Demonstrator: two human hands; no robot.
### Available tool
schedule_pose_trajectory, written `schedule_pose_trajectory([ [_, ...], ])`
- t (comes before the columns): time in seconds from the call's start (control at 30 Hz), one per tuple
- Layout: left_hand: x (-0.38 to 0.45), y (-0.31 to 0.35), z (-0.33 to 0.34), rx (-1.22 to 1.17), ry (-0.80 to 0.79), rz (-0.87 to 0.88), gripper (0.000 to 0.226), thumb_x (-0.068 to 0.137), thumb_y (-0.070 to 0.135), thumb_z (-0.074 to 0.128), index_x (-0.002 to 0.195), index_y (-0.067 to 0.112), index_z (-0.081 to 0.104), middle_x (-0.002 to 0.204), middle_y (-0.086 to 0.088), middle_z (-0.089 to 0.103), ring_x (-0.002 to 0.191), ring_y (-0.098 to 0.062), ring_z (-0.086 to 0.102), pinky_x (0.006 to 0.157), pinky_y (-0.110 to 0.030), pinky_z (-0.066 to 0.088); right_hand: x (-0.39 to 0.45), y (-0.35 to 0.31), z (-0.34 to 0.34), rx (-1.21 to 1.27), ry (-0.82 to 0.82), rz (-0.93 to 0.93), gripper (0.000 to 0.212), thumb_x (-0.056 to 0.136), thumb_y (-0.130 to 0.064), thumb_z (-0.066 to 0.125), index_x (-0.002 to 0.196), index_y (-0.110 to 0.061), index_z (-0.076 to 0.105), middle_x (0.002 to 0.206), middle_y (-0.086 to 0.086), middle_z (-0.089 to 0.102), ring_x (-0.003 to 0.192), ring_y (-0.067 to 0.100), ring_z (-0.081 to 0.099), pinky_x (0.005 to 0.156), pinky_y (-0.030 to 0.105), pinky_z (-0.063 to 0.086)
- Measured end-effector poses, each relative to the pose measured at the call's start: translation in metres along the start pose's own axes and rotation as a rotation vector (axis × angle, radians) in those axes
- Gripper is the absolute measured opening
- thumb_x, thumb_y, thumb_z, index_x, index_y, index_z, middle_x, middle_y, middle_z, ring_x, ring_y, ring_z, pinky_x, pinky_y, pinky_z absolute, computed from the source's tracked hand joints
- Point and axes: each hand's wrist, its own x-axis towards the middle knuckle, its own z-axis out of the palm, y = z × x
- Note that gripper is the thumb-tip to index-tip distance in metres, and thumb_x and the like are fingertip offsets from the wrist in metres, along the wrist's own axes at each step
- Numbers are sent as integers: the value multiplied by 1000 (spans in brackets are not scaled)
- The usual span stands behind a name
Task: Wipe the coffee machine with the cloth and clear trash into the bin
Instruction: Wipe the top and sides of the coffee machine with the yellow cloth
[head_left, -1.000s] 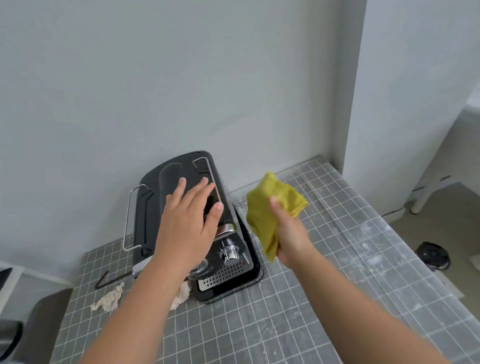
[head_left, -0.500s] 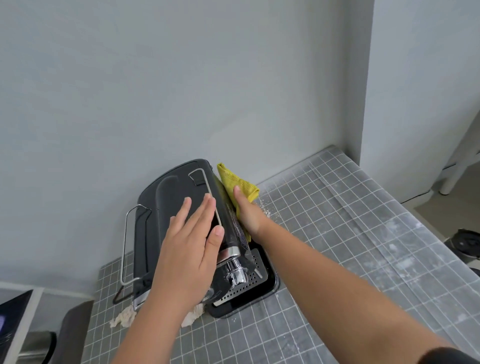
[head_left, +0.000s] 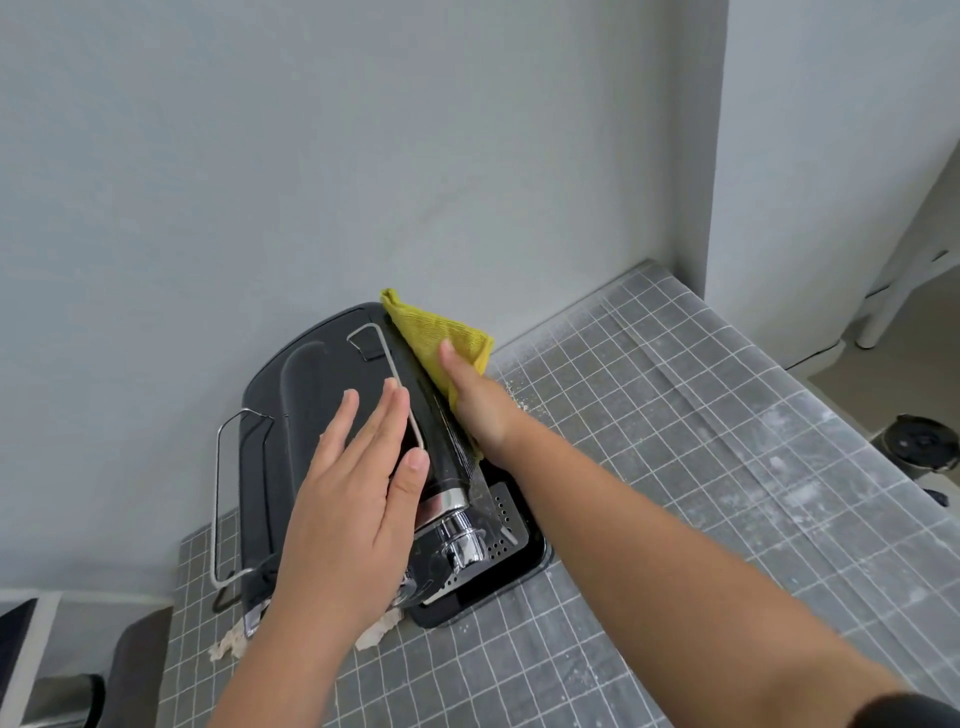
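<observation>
A black coffee machine (head_left: 311, 384) with chrome parts stands on the grey gridded table against the wall. My left hand (head_left: 358, 493) lies flat on its top, fingers spread, holding nothing. My right hand (head_left: 475, 400) presses a yellow cloth (head_left: 431, 338) against the machine's right side, near the upper back corner. Crumpled pale paper trash (head_left: 228, 644) lies on the table at the machine's front left, partly hidden by my left forearm.
The grid mat on the table (head_left: 675, 467) carries white dust to the right of the machine. A wall corner juts out at the far right end. A dark round object (head_left: 922, 441) sits on the floor beyond the table's right edge. A dark seat (head_left: 130, 670) is at lower left.
My right hand carried the yellow cloth from mid-air to the machine's right side, then slid it up toward the back. My left hand stayed flat on the top.
</observation>
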Motion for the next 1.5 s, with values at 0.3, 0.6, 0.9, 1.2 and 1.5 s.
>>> schedule_pose_trajectory([
  [0.3,0,1,-1,4,-8,-8,58,95,56,15,150,37,18,153,27,21,143,9,-4,110,-26,17,25,88,-32,15,141,278,79,93,-65,29,152,-14,18,159,11,19,145,31,20,118,50,15],
  [0.6,0,1,0,7,9,7,58,95,56,16,150,38,20,152,30,22,143,10,-2,106,-21,16,34,71,-24,148,55,199,82,72,-76,54,129,-18,57,127,13,63,116,32,60,106,50,39],
  [0.9,-1,-1,-1,-3,19,16,56,96,54,20,149,37,22,150,34,22,144,8,3,105,-13,12,49,89,-38,7,144,244,80,89,-65,35,149,-12,29,156,9,27,143,30,27,117,48,18],
  [1.2,0,0,-1,8,36,26,55,96,54,21,149,37,24,148,38,22,144,9,3,96,-7,16,1,131,-64,-23,141,359,73,95,-61,28,153,-18,14,160,8,14,147,27,14,117,44,12],
  [1.5,0,0,-1,18,41,23,53,97,52,21,149,40,22,146,39,21,143,11,1,93,-7,18,41,85,-44,-18,130,259,70,98,-56,27,152,-12,16,159,13,17,146,31,17,117,46,14],
])
